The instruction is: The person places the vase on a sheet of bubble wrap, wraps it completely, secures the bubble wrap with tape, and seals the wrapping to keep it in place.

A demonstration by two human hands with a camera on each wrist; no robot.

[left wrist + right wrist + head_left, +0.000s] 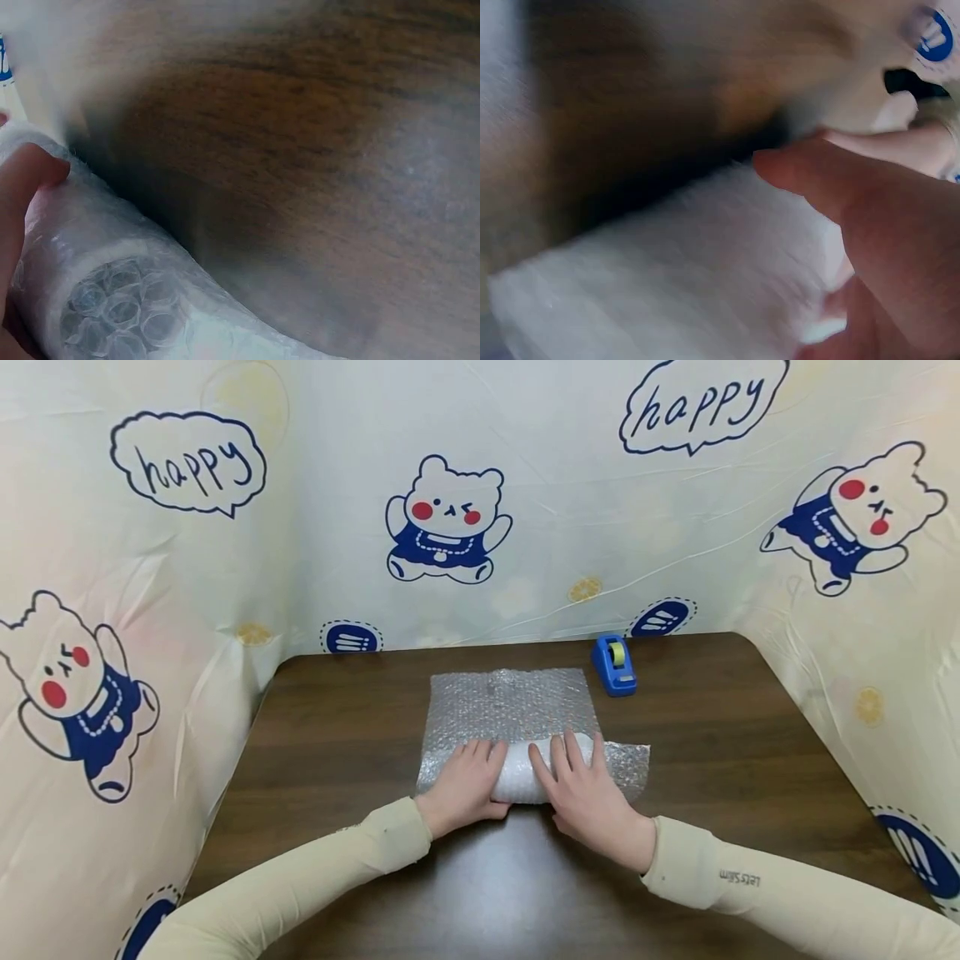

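A sheet of bubble wrap (510,702) lies on the table, its near part turned around a white cylinder (522,774). My left hand (467,781) grips the left part of this roll, fingers over the top and thumb on the near side. On the right part my right hand (588,793) holds it the same way, fingers spread. In the left wrist view, clear round bubbles (124,309) show inside the pale rim at the roll's end. The right wrist view shows the thumb (802,169) against the blurred white roll (660,277).
A blue tape dispenser (615,667) with yellowish tape stands at the back, right of the sheet. A loose flap of bubble wrap (630,767) sticks out to the right. The dark wooden table (337,718) is bordered by printed cloth (330,527) at the back and sides.
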